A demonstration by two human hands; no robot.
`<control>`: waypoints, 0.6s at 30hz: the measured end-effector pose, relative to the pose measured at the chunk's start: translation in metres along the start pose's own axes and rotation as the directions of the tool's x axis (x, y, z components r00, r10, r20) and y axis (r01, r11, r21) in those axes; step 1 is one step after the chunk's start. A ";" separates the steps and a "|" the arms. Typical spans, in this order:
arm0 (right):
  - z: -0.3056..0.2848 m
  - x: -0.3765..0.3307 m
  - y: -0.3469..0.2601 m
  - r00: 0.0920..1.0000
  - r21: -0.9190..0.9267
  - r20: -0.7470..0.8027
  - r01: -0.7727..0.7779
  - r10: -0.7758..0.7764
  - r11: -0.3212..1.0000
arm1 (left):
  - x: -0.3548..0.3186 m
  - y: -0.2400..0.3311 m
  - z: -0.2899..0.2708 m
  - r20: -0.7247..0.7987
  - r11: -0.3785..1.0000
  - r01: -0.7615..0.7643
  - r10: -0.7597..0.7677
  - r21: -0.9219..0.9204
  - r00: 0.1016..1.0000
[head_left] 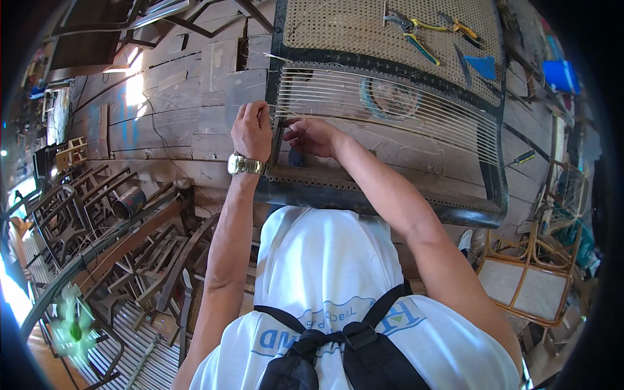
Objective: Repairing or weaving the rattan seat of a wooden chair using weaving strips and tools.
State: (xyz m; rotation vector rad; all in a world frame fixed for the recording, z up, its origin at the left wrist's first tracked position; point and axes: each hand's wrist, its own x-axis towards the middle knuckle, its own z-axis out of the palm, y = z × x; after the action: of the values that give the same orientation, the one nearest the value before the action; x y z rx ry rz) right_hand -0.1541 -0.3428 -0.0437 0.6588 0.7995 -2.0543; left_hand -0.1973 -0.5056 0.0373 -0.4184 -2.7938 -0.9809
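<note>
A dark wooden frame lies in front of me, with pale cane strands strung side by side across its opening. Over its left rail, my left hand, wearing a metal watch, is closed in a pinch near the strand ends; what lies between the fingertips is too small to make out. My right hand reaches inside the opening, just below the strands. Its loosely bent fingers are apart and point at the inner side of that same rail. Small holes run along the frame's edges.
Woven cane panel fills the frame's far part, bearing pliers, yellow-handled cutters and a blue scrap. A screwdriver lies right of the frame. Chair frames crowd the left; a rattan chair stands lower right.
</note>
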 end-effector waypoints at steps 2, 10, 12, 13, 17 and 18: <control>0.000 0.004 0.004 1.000 0.054 0.004 0.001 -0.001 0.999 | 0.001 -0.003 0.002 -0.004 1.000 0.015 -0.015 -0.009 1.000; 0.014 0.022 0.019 0.998 0.126 -0.060 0.036 -0.029 0.991 | 0.001 -0.010 0.005 0.007 0.997 0.073 -0.073 0.008 0.997; 0.015 0.022 0.022 0.997 0.170 -0.056 0.054 -0.045 0.984 | 0.001 -0.010 0.006 -0.017 0.998 0.058 -0.059 -0.040 0.998; 0.016 0.022 0.024 0.995 0.213 -0.086 0.064 -0.047 0.975 | 0.000 -0.010 0.006 -0.026 0.994 0.059 -0.061 -0.096 0.998; 0.021 0.020 0.030 0.994 0.318 -0.083 0.091 -0.068 0.944 | -0.001 -0.011 0.005 0.032 0.996 0.071 -0.070 -0.055 0.997; 0.023 0.020 0.031 0.991 0.359 -0.125 0.094 -0.052 0.929 | -0.002 -0.012 0.005 0.026 0.996 0.083 -0.082 -0.045 0.996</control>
State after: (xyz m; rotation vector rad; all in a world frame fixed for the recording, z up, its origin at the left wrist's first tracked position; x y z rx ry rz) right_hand -0.1430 -0.3843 -0.0518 0.9714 0.5109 -2.2740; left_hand -0.1996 -0.5113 0.0263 -0.3251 -2.8360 -1.0657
